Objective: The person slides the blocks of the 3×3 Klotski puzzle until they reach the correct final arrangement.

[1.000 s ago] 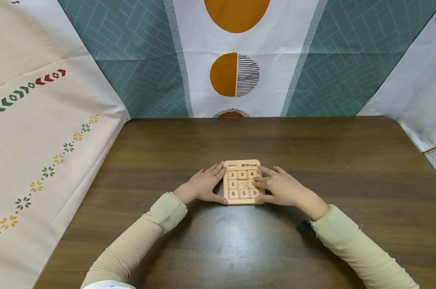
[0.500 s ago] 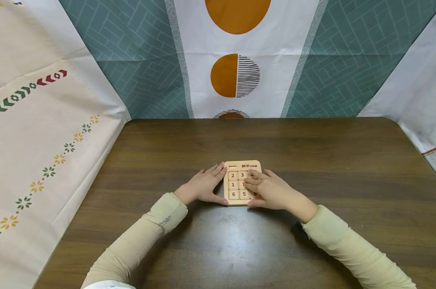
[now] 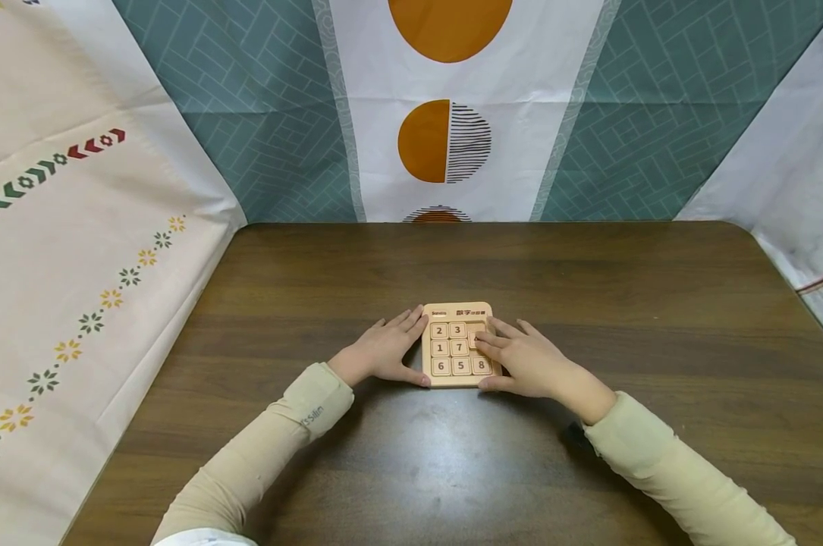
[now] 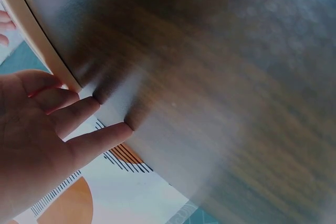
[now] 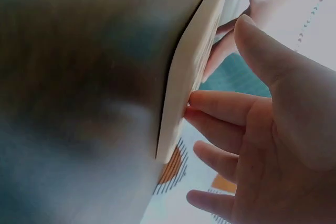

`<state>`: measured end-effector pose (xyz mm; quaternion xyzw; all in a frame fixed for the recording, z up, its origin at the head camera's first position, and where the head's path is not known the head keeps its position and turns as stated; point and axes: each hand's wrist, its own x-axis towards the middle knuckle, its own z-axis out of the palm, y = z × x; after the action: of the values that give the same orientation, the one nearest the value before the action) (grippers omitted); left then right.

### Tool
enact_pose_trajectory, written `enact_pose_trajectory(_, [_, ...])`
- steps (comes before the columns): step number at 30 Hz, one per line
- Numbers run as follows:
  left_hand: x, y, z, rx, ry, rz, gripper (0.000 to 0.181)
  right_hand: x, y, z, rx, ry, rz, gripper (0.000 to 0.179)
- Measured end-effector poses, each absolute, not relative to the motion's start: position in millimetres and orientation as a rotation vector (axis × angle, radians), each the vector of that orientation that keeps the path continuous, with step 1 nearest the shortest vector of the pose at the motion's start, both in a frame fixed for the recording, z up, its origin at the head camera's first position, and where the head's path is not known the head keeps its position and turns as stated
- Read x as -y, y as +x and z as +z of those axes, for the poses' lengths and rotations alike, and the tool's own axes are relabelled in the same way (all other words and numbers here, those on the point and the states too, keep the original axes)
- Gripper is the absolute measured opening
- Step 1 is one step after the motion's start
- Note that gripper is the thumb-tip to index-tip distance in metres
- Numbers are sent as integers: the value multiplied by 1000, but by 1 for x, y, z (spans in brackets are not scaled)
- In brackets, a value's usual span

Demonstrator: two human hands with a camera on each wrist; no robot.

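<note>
A light wooden number slide puzzle (image 3: 445, 312) lies flat on the dark table. Its numbered tiles stand in three rows, with 2 and 3 at the top left and the 7 tile (image 3: 459, 347) in the centre. My left hand (image 3: 387, 353) rests along the left edge, fingers spread and thumb at the lower corner. Over the right column, my right hand (image 3: 537, 365) touches a tile that sits between the top and middle rows, its number mostly covered. The right thumb lies near the bottom edge. In the right wrist view, the fingertips (image 5: 197, 98) meet the board's face.
The brown wooden table (image 3: 315, 280) extends around the puzzle on every side. A patterned teal and white cloth (image 3: 281, 152) hangs behind it, and a cream cloth (image 3: 56, 303) with printed flowers hangs at the left.
The 7 tile has moved left from the right column into the centre. My right hand went left with it, then back right, and the top right tile has shifted down. The left hand stays put.
</note>
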<state>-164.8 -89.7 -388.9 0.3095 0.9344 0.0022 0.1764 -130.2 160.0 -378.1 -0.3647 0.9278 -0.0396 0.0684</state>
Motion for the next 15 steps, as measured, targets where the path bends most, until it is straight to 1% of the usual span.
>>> enact_pose_trajectory(8, [90,-165,-389,-2638,870,10,109,-160,-121,-372,-2771,-1146,-107,62])
enact_pose_trajectory(15, [89,-165,-389,-2635,863,5,109,-156,-139,-375,-2794,-1177,-155,64])
